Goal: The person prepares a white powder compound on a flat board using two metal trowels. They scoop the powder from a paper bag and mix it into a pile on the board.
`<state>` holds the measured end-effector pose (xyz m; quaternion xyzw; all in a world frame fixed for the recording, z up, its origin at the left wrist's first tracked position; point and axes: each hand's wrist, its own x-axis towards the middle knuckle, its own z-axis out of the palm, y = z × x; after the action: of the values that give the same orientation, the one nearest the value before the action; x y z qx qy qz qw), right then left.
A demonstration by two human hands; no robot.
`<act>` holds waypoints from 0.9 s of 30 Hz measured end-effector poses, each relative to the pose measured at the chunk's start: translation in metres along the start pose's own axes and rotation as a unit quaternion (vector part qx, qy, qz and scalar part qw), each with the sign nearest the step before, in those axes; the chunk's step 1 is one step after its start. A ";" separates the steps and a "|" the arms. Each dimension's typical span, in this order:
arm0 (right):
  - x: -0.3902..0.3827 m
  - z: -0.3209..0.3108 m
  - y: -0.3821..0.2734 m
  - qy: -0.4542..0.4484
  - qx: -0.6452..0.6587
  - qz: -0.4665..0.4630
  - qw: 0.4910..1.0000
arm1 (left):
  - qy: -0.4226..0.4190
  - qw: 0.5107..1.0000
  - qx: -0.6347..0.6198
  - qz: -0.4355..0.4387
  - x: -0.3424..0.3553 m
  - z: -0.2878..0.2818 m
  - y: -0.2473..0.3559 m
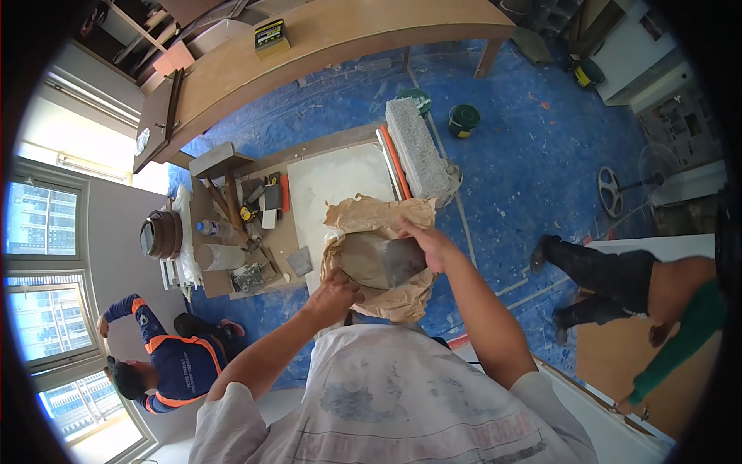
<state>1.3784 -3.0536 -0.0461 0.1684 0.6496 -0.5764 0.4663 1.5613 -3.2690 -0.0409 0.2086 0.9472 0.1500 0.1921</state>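
Observation:
Below me an open, crumpled brown paper bag [379,213] has its torn rim folded outward, and a dull beige-grey mass [362,259] shows inside. My left hand [337,296] is closed on the near left side of the paper. At the bag's right side, my right hand [434,246] holds a flat dark-grey plate [404,261], which reaches into the opening. Its index finger lies over the far edge of the paper, while the thumb is hidden. Beyond the bag lies a pale board [340,178].
Tools and a water bottle [215,228] crowd the left. A bubble-wrapped block [417,147] and green bucket [464,121] stand beyond, before a long wooden table [363,35]. A person in navy and orange [182,363] is left; another in a green sleeve [680,340] is right. Blue sheeting [510,193] covers the floor.

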 end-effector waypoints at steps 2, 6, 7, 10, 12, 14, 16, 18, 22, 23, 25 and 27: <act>0.015 0.021 0.013 -0.057 -0.069 -0.031 0.996 | 0.032 0.999 -0.031 -0.015 -0.009 0.001 0.001; 0.075 0.033 0.075 -0.107 -0.234 -0.059 0.965 | 0.088 0.990 -0.108 -0.011 -0.019 0.008 0.000; 0.080 0.048 0.080 -0.041 -0.347 -0.083 0.933 | 0.108 0.985 -0.138 -0.002 -0.028 0.006 -0.003; 0.073 0.070 0.096 0.070 -0.501 -0.125 0.854 | 0.166 0.967 -0.195 0.011 -0.064 0.004 -0.015; 0.064 0.092 0.086 0.056 -0.503 -0.138 0.851 | 0.179 0.958 -0.225 -0.001 -0.091 0.004 -0.030; 0.061 0.110 0.089 0.080 -0.521 -0.141 0.838 | 0.166 0.952 -0.257 -0.025 -0.116 0.003 -0.045; 0.069 0.128 0.097 0.138 -0.555 -0.142 0.808 | 0.167 0.947 -0.269 -0.058 -0.135 0.002 -0.053; 0.072 0.148 0.087 0.154 -0.551 -0.073 0.817 | 0.191 0.935 -0.284 -0.096 -0.146 0.010 -0.056; 0.088 0.152 0.087 0.170 -0.583 -0.002 0.794 | 0.106 0.813 -0.481 -0.310 -0.118 0.013 -0.048; 0.089 0.156 0.083 0.140 -0.595 0.007 0.791 | 0.066 0.779 -0.518 -0.346 -0.108 0.012 -0.053; 0.090 0.155 0.076 0.084 -0.617 0.029 0.782 | -0.013 0.721 -0.576 -0.385 -0.084 0.020 -0.063; 0.094 0.142 0.082 0.073 -0.611 0.007 0.788 | -0.083 0.675 -0.623 -0.386 -0.057 0.032 -0.068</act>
<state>1.4508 -3.1893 -0.1553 -0.1061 0.8970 -0.0420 0.4270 1.5995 -3.3471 -0.0763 -0.3319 0.6109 0.5997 0.3963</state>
